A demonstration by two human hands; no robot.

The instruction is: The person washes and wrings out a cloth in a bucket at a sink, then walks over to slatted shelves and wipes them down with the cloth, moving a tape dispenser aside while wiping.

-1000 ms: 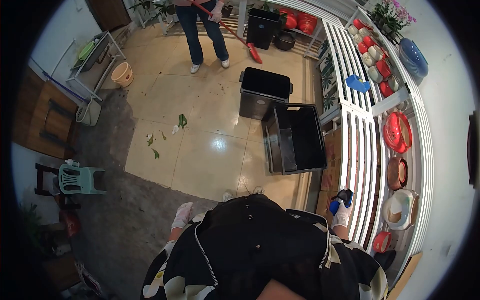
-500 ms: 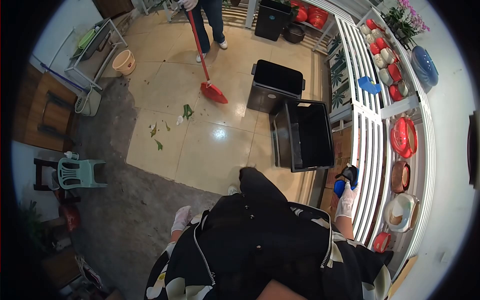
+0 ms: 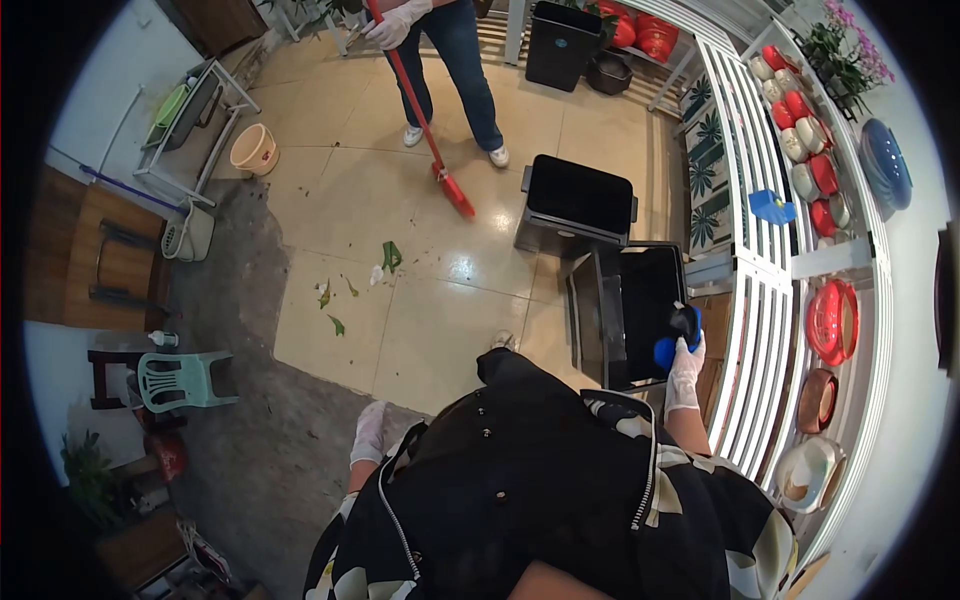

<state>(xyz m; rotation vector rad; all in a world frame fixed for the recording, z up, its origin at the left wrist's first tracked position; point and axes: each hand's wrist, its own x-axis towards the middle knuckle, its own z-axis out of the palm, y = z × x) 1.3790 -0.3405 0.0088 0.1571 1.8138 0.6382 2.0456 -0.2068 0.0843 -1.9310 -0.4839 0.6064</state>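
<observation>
My right hand, in a white glove, is closed around a blue-and-black object whose kind I cannot make out. In view, it overlaps the near right corner of an open black bin, beside the white slatted shelf. My left hand, also gloved, hangs at my side over the grey concrete, fingers loosely stretched and nothing in it. Ahead, green leaf scraps and a white scrap lie on the tiles.
A co-worker's gloved hand grips a red broom. Another black bin adjoins the open one. Pots line the right shelves. A bucket and green plastic chair stand left.
My right hand has moved forward with the blue-and-black object, from beside the shelf to over the bin's corner. The co-worker has come nearer and the broom head has turned and shifted.
</observation>
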